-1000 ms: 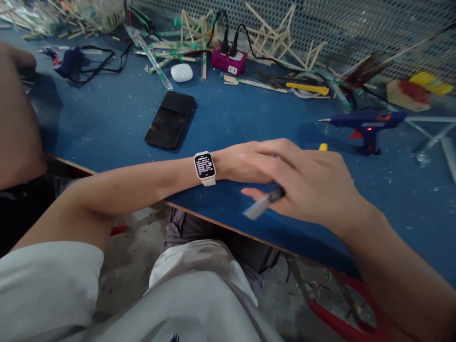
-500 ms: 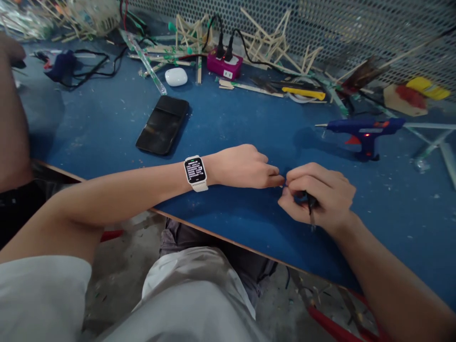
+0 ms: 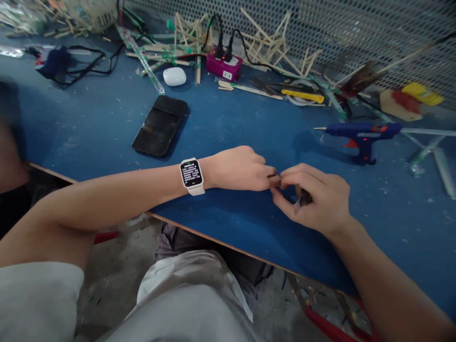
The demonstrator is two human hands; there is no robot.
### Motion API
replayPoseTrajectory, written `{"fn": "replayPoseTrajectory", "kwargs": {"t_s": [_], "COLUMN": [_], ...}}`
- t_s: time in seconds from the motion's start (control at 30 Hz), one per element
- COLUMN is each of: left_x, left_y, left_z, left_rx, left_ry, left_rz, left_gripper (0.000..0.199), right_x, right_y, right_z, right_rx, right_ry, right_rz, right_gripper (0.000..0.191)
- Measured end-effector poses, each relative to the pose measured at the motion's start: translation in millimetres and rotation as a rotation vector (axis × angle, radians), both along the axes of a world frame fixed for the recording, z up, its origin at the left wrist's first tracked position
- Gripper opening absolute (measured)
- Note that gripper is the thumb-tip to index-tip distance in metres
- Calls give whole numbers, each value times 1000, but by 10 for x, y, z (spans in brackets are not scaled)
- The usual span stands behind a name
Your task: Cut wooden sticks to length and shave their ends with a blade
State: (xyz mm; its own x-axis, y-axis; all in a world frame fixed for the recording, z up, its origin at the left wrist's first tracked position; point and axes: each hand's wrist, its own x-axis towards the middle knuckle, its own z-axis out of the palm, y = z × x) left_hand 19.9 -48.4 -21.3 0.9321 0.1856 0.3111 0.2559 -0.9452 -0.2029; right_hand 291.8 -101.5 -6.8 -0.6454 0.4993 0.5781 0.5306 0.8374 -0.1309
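Left hand (image 3: pixel 242 167) and right hand (image 3: pixel 318 197) meet at the fingertips over a blue workbench (image 3: pixel 242 123), close to its near edge. The left has its fingers curled under, and whether they pinch anything I cannot tell; the right is closed around a small bladed tool (image 3: pixel 303 198), thumb and forefinger against the left's fingers. Beyond them, a blue glue gun (image 3: pixel 366 132) lies to the right, nozzle pointing left, and a black phone (image 3: pixel 160 126) lies to the left, past the wrist. Farther back sits a purple power block (image 3: pixel 223 69) with two plugs in it. A pale-strapped watch (image 3: pixel 191 173) is on the left wrist. Smallest is the bladed tool itself, tucked in the right palm just right of the meeting fingertips, near the left hand but apart from it. Its visible length slants down and leftward toward the bench's near edge, blade lowest; the fingers hide the rest.
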Motion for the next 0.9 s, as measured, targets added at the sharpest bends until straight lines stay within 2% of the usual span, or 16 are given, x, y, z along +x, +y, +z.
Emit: {"fn": "replayPoseTrajectory", "kwargs": {"t_s": [0.2, 0.53, 0.9], "left_x": [19, 19, 28], "left_y": [-25, -48, -37], "left_z": [26, 71, 75], "left_rx": [-52, -55, -121], "left_ry": [-3, -26, 39], "left_rz": [29, 74, 125], "left_gripper": [33, 27, 31], "right_x": [0, 50, -7], "right_y": [-38, -10, -79], "right_z": [42, 28, 61], "right_rx": [-21, -48, 5], "right_ry": [-13, -1, 33], "right_rz": [-24, -51, -57], "right_gripper": [20, 19, 27]}}
